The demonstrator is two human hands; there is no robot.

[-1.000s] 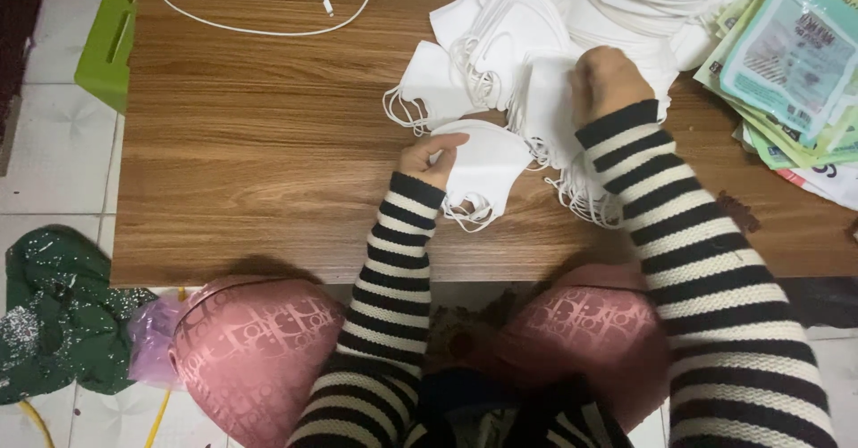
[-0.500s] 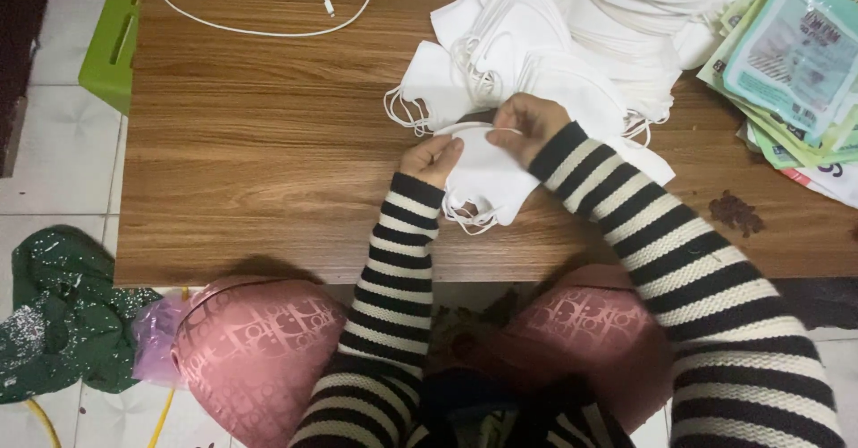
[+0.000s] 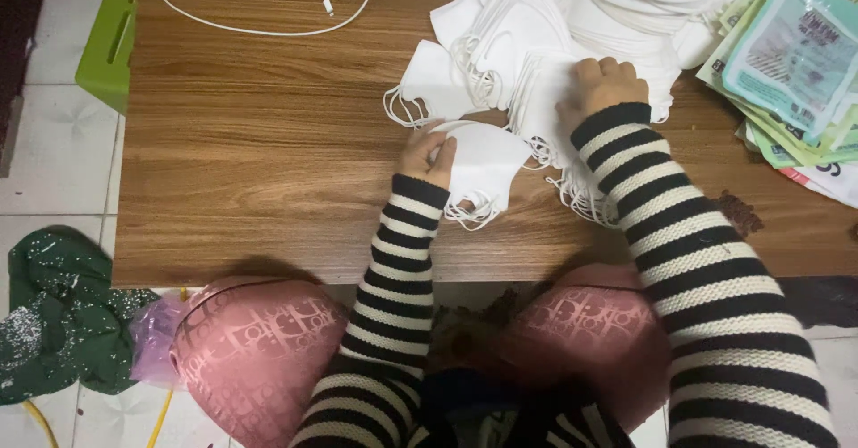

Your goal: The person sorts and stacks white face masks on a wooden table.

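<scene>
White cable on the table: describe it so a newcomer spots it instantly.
Start at the wooden table and go to its far left part, away from the pile of white masks. The white cable lies there in a loose open loop ending in a small plug, the only thin cord on bare wood.

Even, soft indoor light from above — mild sheen on my brown wood-grain table (image 3: 268, 144), white fabric masks (image 3: 643, 1) nearly blown out, frame slightly soft, shadow under table edge.
</scene>
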